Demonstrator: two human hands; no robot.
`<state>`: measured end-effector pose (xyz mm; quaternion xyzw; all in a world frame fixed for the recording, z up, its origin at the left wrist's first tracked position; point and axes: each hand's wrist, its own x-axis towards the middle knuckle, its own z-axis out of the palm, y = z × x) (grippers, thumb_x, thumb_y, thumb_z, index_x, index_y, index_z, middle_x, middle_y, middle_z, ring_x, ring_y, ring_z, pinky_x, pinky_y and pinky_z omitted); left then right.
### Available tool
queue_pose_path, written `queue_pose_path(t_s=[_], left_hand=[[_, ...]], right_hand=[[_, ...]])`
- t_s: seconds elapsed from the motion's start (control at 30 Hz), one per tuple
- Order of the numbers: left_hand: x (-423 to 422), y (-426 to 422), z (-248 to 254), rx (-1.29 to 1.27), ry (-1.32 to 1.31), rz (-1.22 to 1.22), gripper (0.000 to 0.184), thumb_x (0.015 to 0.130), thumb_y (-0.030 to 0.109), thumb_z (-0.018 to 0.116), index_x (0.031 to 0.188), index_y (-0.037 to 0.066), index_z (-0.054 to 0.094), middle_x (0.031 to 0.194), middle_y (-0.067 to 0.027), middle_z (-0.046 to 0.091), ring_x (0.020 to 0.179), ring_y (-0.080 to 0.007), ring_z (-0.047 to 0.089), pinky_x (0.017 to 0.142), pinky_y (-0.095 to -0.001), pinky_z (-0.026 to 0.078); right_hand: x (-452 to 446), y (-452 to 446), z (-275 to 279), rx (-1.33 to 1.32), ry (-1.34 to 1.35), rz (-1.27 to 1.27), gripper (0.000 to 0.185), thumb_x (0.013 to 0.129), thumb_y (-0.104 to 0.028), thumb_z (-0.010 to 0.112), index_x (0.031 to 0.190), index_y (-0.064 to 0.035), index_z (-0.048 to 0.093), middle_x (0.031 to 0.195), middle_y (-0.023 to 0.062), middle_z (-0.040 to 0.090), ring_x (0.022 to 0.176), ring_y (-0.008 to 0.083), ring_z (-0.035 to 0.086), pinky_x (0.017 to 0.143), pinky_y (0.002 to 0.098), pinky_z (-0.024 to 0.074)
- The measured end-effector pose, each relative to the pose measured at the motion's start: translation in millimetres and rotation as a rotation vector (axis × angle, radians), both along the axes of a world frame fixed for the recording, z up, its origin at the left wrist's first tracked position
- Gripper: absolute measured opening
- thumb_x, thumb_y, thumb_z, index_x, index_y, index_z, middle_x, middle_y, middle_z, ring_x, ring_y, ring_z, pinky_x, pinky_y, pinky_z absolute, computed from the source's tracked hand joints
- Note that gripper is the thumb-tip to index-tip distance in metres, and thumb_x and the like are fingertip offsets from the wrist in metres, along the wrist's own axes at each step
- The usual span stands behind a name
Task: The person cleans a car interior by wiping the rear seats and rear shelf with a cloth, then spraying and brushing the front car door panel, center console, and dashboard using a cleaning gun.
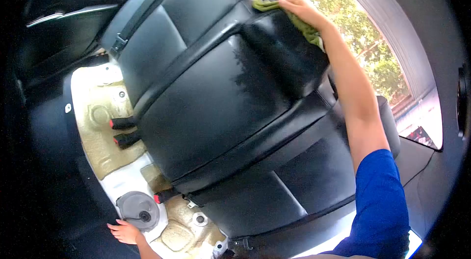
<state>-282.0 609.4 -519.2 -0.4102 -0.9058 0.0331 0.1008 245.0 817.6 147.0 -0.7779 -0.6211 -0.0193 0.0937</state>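
At the top of the black leather rear seat backrest (206,107), my right hand (304,13) presses a green cloth (310,32) on the edge of the headrest bump. The cloth lies bunched under and beside my fingers. Low on the left, my left hand (125,232) is open, its fingers stretched out over the dark edge beside a grey round cover (142,211). Nothing shows in that hand. The cover sits in the bare white and tan floor panel (100,112) below the backrest.
Several black seat belt buckles (128,139) with red buttons stick out along the backrest's lower edge. A belt (120,40) runs along its far side. Behind the seat is the rear window (363,38), with trees outside. A dark door panel (64,23) stands at upper left.
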Motion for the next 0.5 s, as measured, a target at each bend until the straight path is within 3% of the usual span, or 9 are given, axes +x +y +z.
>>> queue_pose_path(t_s=[0.07,0.1,0.17,0.23,0.3,0.37,0.4,0.43,0.5], left_hand=[[-4,0,-9,0.019,0.028,-0.013,0.048,0.096,0.044,0.042,0.131,0.012,0.045,0.108,-0.0071,0.058,0.092,-0.0209,0.060,0.075,-0.0328,0.050],[-4,1,-6,0.018,0.032,-0.030,0.048,0.096,0.044,0.042,0.131,0.012,0.045,0.108,-0.0071,0.058,0.092,-0.0209,0.060,0.075,-0.0328,0.050],[-1,1,-1,-0.035,0.008,0.014,0.048,0.095,0.045,0.042,0.131,0.013,0.046,0.108,-0.0065,0.059,0.091,-0.0213,0.061,0.074,-0.0337,0.050],[-2,1,-6,0.019,0.014,0.000,0.048,0.095,0.046,0.042,0.131,0.013,0.046,0.108,-0.0062,0.059,0.090,-0.0215,0.061,0.073,-0.0342,0.051],[-1,0,-11,0.063,0.020,-0.002,0.048,0.095,0.046,0.042,0.131,0.014,0.046,0.107,-0.0060,0.059,0.090,-0.0217,0.061,0.072,-0.0346,0.051],[-4,-2,-15,0.043,0.048,-0.009,0.048,0.095,0.046,0.041,0.131,0.014,0.046,0.108,-0.0062,0.059,0.089,-0.0221,0.062,0.071,-0.0353,0.051],[-2,0,-9,0.048,0.018,-0.001,0.049,0.095,0.046,0.040,0.131,0.014,0.045,0.108,-0.0068,0.059,0.089,-0.0226,0.062,0.071,-0.0354,0.051],[-1,3,-3,0.045,0.018,-0.009,0.049,0.095,0.046,0.040,0.131,0.014,0.045,0.108,-0.0068,0.059,0.089,-0.0226,0.062,0.071,-0.0354,0.051],[1,2,4,-0.008,-0.021,0.023,0.049,0.095,0.046,0.039,0.131,0.013,0.045,0.108,-0.0079,0.059,0.090,-0.0235,0.062,0.072,-0.0364,0.051]], right_hand=[[2,-8,-9,-0.046,-0.194,0.335,0.041,0.096,-0.039,0.048,0.115,-0.0056,0.064,0.133,0.0107,0.047,0.123,0.0199,0.044,0.106,0.0291,0.0309],[-6,-18,-17,-0.116,-0.193,0.377,0.036,0.095,-0.039,0.050,0.110,-0.0118,0.068,0.139,0.0124,0.040,0.131,0.0242,0.035,0.110,0.0332,0.0270],[-42,-37,-30,-0.114,-0.629,0.353,0.034,0.093,-0.042,0.049,0.105,-0.0180,0.071,0.140,0.0107,0.041,0.134,0.0303,0.030,0.111,0.0378,0.0251],[-69,-33,-32,-0.286,-0.728,0.272,0.034,0.092,-0.045,0.048,0.108,-0.0242,0.070,0.143,0.0076,0.039,0.137,0.0345,0.023,0.111,0.0430,0.0229],[-57,-8,-33,-0.263,-0.822,0.255,0.040,0.092,-0.046,0.047,0.112,-0.0187,0.068,0.141,0.0053,0.043,0.133,0.0327,0.033,0.109,0.0401,0.0284],[-41,23,-19,-0.364,-0.606,0.222,0.046,0.092,-0.047,0.046,0.118,-0.0119,0.063,0.136,0.0075,0.048,0.125,0.0291,0.045,0.106,0.0354,0.0336],[2,40,-15,-0.239,-0.475,0.167,0.052,0.093,-0.048,0.046,0.123,-0.0071,0.058,0.133,0.0087,0.052,0.118,0.0246,0.052,0.104,0.0310,0.0361],[24,29,0,-0.182,-0.226,0.175,0.056,0.093,-0.050,0.044,0.131,-0.0090,0.052,0.140,0.0095,0.045,0.125,0.0213,0.046,0.106,0.0320,0.0337],[28,-15,2,-0.035,-0.078,-0.018,0.059,0.096,-0.051,0.034,0.139,-0.0117,0.042,0.145,0.0121,0.038,0.131,0.0237,0.038,0.109,0.0351,0.0294]])
